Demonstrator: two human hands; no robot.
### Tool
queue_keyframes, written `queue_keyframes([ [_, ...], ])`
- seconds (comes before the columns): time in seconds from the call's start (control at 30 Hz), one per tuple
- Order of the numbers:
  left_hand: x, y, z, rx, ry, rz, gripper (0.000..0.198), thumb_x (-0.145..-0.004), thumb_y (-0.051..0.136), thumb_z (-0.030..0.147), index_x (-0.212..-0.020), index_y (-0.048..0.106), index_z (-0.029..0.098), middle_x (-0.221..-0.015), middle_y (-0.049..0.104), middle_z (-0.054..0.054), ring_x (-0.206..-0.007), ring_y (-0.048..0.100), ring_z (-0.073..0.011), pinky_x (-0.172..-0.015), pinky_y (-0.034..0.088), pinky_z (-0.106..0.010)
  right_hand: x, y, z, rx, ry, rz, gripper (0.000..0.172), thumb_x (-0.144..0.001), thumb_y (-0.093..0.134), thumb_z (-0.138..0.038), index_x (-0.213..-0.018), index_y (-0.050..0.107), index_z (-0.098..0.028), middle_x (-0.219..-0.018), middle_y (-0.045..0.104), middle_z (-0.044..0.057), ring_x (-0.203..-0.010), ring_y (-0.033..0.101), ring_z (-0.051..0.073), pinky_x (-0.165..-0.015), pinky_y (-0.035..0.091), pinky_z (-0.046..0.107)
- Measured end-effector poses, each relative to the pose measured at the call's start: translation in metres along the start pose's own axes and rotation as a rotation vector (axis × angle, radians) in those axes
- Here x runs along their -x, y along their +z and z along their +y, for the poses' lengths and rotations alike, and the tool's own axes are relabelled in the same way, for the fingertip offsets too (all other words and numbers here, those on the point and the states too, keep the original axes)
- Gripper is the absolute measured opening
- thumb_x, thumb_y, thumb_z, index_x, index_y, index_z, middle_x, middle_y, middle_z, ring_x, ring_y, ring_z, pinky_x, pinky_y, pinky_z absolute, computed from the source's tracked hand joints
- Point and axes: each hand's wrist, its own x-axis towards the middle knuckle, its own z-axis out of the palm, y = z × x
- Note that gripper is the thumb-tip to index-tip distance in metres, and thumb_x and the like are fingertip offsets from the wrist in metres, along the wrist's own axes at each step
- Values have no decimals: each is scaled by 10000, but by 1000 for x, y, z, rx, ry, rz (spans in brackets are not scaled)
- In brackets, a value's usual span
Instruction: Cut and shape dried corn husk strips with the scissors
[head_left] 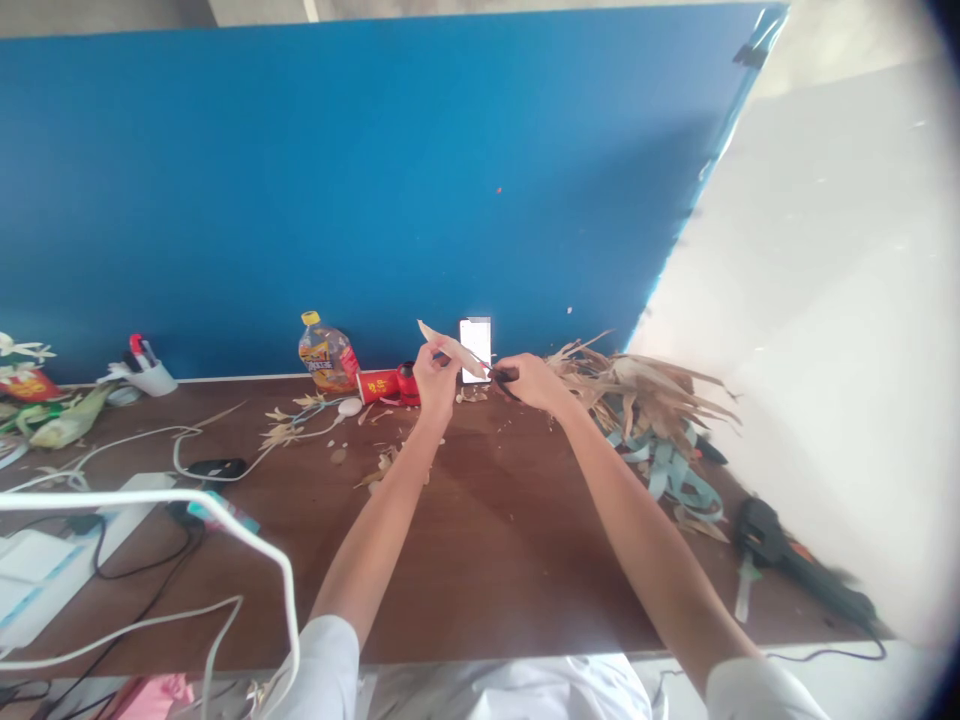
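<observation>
Head view: pale husk [466,357] pinched between left fingers [433,354]; scissors [505,376] within right fingers' [513,362] grip.
Likely light, brittle; best held mid-length.

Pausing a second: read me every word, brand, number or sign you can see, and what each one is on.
Nothing can be quoted with certainty.
Yellow-capped bottle: lettering on its label, too blurred to read.
Red cylinder: yellow characters, too small and blurred to read.
Phone: bright screen, anything on it too washed out to read.
Red container at the far left: yellow marks, too blurred to read.
</observation>
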Motion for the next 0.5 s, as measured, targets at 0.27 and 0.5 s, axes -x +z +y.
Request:
queue_keyframes([
  [0.27, 4, 2, 6, 32, -34, -37, 467, -661, 606, 107, -1122, 627, 176, -1148, 637, -81, -928, 622, -185, -772, 514, -301, 1, 0, -5, 37, 3, 35, 260, -697, 569, -321, -845, 708, -157, -631, 633, 20, -525, 469, 114, -493, 283, 229],
  [0.5, 6, 3, 7, 19, -40, 15, 472, -662, 629, 110, -1123, 642, 208, -1115, 638, -64, -1005, 601, -196, -875, 497, -329, 1, 1, -4, -56, 9, -13, 260, -705, 523, -294, -856, 683, -155, -621, 636, 23, -490, 504, 117, -471, 315, 218],
])
